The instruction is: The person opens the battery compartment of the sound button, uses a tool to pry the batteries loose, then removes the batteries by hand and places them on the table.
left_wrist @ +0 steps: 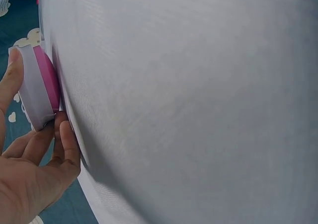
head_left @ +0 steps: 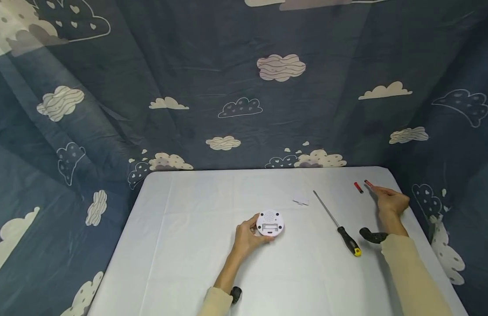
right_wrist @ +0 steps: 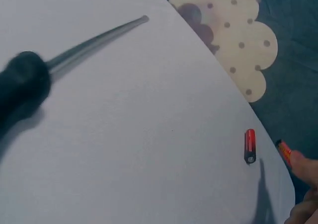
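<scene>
My left hand (head_left: pixel 245 237) grips a round white device (head_left: pixel 270 224) between thumb and fingers over the middle of the table. Its upturned face shows a speaker grille and a bare battery compartment (head_left: pixel 270 228). From the side, in the left wrist view, the device has a white body (left_wrist: pixel 34 87) and a pink part (left_wrist: pixel 48 80) toward the cloth. At the far right, my right hand (head_left: pixel 391 202) pinches a red and black battery (right_wrist: pixel 284 152) by one end, raised off the cloth. A second battery (head_left: pixel 358 188) lies just left of it on the table.
A long screwdriver (head_left: pixel 348 240) with black and yellow handle lies between the hands, its tip pointing away. Behind the device lies a small white piece (head_left: pixel 300 201) with a thin dark edge. Dark cloud-patterned fabric (head_left: pixel 204 127) hangs around the white-covered table (head_left: pixel 188 263).
</scene>
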`<action>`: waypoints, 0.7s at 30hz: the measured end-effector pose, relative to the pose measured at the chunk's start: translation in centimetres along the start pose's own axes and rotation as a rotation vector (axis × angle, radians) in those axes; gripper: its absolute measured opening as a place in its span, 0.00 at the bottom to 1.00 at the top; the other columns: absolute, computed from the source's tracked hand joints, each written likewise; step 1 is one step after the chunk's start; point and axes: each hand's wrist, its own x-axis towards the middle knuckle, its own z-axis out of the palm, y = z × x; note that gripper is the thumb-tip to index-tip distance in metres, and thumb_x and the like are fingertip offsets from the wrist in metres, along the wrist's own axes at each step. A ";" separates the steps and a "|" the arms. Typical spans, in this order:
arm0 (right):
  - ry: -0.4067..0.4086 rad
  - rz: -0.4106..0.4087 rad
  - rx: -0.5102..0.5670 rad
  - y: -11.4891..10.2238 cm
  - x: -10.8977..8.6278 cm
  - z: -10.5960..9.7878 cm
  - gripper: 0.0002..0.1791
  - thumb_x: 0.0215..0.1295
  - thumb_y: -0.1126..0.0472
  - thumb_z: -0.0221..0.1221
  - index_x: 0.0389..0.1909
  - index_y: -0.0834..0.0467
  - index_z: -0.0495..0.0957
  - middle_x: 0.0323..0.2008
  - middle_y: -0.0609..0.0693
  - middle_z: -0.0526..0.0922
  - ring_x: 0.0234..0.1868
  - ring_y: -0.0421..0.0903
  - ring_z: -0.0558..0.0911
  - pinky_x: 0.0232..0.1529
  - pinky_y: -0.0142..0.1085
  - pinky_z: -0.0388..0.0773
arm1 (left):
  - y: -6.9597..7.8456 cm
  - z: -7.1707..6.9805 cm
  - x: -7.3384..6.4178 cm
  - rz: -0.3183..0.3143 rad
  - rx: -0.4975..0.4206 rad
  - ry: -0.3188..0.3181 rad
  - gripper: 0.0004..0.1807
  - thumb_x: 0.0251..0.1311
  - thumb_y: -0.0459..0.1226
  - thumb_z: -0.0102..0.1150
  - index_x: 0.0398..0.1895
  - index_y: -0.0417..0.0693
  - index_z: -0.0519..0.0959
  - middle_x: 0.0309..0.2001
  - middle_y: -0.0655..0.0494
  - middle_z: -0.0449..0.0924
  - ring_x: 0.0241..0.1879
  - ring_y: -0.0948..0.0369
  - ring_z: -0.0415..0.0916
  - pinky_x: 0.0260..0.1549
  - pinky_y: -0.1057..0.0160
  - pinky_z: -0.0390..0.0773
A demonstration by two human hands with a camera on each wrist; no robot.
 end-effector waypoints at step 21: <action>-0.014 -0.011 -0.361 1.6 -0.7 0.6 0.16 0.64 0.53 0.70 0.50 0.55 0.89 0.08 0.20 0.67 0.23 0.26 0.69 0.39 0.25 0.64 | 0.1 -0.2 -0.1 -0.001 -0.008 -0.031 0.52 0.38 0.41 0.87 0.69 0.32 0.72 0.56 0.43 0.87 0.47 0.58 0.84 0.51 0.59 0.83</action>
